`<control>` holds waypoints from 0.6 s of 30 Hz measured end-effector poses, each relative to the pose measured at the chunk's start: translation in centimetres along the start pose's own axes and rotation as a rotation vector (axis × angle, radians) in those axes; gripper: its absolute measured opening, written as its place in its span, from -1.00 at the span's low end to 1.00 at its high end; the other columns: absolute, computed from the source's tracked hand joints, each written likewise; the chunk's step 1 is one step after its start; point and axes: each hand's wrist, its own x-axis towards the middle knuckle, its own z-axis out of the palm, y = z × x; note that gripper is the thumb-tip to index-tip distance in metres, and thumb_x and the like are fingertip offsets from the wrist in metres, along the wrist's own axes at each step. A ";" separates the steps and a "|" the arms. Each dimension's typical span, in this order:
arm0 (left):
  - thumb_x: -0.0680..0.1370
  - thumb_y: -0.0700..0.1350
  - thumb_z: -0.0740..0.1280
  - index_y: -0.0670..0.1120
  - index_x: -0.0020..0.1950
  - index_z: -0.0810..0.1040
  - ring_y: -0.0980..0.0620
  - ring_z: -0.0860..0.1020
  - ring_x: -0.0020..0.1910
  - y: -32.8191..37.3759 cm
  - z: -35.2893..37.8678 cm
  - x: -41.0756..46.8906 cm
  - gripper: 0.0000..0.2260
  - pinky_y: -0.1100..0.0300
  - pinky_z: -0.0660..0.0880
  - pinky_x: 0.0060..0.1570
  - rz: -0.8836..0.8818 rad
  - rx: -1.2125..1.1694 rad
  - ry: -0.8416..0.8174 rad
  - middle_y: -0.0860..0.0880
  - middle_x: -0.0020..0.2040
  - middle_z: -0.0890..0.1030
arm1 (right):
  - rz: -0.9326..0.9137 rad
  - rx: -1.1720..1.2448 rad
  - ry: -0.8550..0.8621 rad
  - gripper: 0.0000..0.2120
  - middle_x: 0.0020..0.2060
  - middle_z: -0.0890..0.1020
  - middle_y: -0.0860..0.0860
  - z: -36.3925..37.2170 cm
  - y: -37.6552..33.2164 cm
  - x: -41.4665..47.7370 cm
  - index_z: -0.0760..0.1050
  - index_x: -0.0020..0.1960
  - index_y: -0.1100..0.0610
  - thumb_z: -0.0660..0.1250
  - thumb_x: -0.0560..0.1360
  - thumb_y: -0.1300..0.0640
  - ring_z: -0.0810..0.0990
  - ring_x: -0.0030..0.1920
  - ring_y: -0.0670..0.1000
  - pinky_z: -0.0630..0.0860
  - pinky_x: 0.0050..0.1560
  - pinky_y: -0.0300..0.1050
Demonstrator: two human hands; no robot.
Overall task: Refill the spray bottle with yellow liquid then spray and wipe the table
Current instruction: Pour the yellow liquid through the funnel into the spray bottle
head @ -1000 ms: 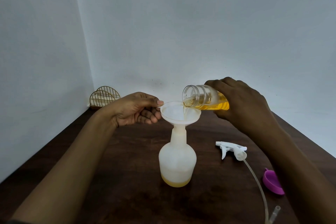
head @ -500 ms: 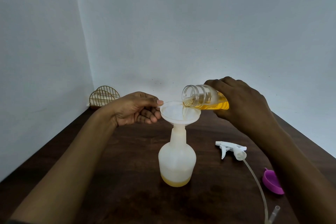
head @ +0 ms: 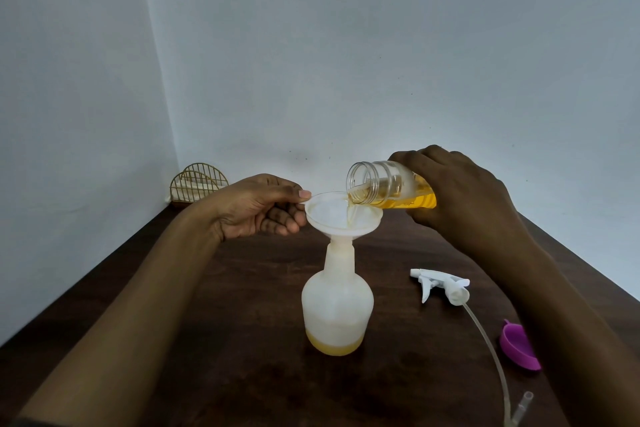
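Head view: right hand (head: 464, 198) grips tilted jar (head: 388, 185) pouring; left hand (head: 256, 208) pinches funnel (head: 341, 215) rim atop spray bottle (head: 337, 308); bare table (head: 207, 340) surrounds.

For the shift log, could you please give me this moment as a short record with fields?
Left hand: pinches the funnel rim
Right hand: tips the clear jar, pouring yellow liquid
Spray bottle: upright on table, uncapped, thin yellow layer at bottom
Trigger head: lying right of bottle, tube attached
Purple lid: on table, far right
Wire rack: back left corner
Stage: refilling; spraying and wiping not begun
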 end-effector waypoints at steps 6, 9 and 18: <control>0.11 0.09 0.61 -0.14 -0.33 0.65 0.10 0.60 -0.49 0.1 0.0 0.0 -0.65 0.33 0.53 -0.51 -0.001 -0.005 -0.002 -0.10 -0.39 0.63 | 0.001 0.002 -0.004 -0.43 0.00 0.55 -0.09 -0.1 0.0 0.0 0.44 0.25 -0.10 0.49 0.29 0.17 0.52 -0.06 0.05 0.25 -0.34 -0.19; 0.12 0.08 0.61 -0.14 -0.33 0.65 0.09 0.60 -0.49 0.0 0.0 0.0 -0.65 0.32 0.53 -0.51 -0.002 -0.009 0.000 -0.10 -0.39 0.63 | -0.003 0.003 -0.001 -0.43 -0.01 0.56 -0.08 -0.1 0.0 0.0 0.45 0.24 -0.09 0.49 0.28 0.17 0.52 -0.06 0.05 0.25 -0.34 -0.19; 0.17 0.05 0.57 -0.14 -0.32 0.65 0.09 0.60 -0.49 0.1 0.0 -0.1 -0.71 0.32 0.53 -0.51 -0.001 -0.008 0.003 -0.10 -0.39 0.63 | -0.008 -0.004 0.007 -0.43 -0.01 0.56 -0.08 0.0 -0.1 0.0 0.45 0.24 -0.09 0.50 0.28 0.17 0.53 -0.07 0.06 0.29 -0.36 -0.19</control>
